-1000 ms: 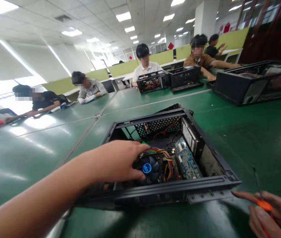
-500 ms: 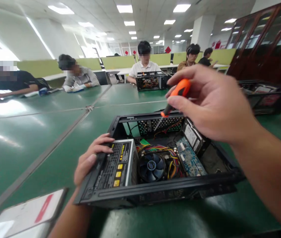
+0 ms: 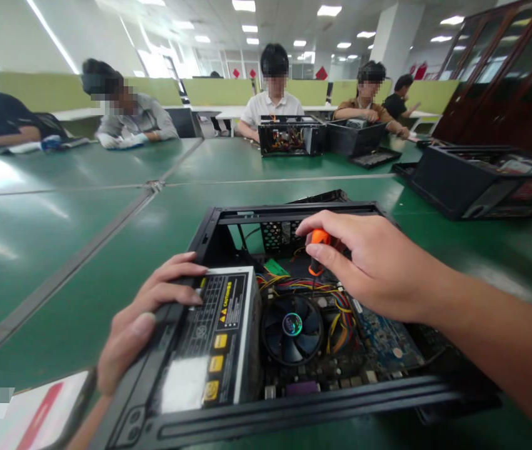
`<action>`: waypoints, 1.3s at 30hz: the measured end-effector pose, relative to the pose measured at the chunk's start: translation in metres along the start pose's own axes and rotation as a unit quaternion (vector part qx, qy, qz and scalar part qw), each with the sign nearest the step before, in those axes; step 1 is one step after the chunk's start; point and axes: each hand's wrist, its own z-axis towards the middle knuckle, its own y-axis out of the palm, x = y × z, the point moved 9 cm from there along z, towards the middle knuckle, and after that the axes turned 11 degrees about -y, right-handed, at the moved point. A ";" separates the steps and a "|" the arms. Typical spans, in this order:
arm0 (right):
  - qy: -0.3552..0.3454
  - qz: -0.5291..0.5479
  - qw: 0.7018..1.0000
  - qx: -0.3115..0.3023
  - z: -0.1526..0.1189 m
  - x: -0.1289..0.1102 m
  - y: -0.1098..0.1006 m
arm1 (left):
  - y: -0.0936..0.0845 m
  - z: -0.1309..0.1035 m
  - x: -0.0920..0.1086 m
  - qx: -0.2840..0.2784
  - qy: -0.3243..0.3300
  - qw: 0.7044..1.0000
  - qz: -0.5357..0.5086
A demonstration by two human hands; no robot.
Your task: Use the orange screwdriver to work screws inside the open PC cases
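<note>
An open black computer case (image 3: 228, 431) lies in front of me on the green table. My left hand (image 3: 146, 312) grips its left edge, the fingers reaching over onto the power supply (image 3: 228, 312). In my right hand (image 3: 359, 256) is an orange and black screwdriver (image 3: 317, 250), closed in the fingers and pointing down into the case. Its shaft reaches the back of the CPU fan (image 3: 292, 328); I cannot tell what the tip touches. Coloured cables (image 3: 343, 319) run beside the fan. The blue circuit board (image 3: 390, 344) is partly under my right wrist.
Another black case (image 3: 476, 181) stands to the right on the green table (image 3: 120, 262). Across from me, people sit with two more cases (image 3: 289, 137). A white item with a red stripe (image 3: 45, 412) lies at the lower left. A dark panel (image 3: 322, 197) lies behind my case.
My right hand has lowered the screwdriver from above the case down to the fan area, turning it more upright. My left hand stays on the case edge. The view has shifted nearer the case.
</note>
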 end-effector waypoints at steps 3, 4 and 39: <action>0.004 -0.003 1.000 -0.014 -0.001 0.001 0.005 | 0.000 0.001 0.003 0.017 0.012 1.000 -0.003; 0.005 -0.004 1.000 -0.016 -0.001 0.002 0.006 | -0.001 0.001 0.004 0.021 0.014 1.000 -0.004; -0.110 0.066 0.988 -0.090 -0.009 -0.037 0.009 | 0.002 0.000 0.005 0.036 -0.005 0.999 -0.021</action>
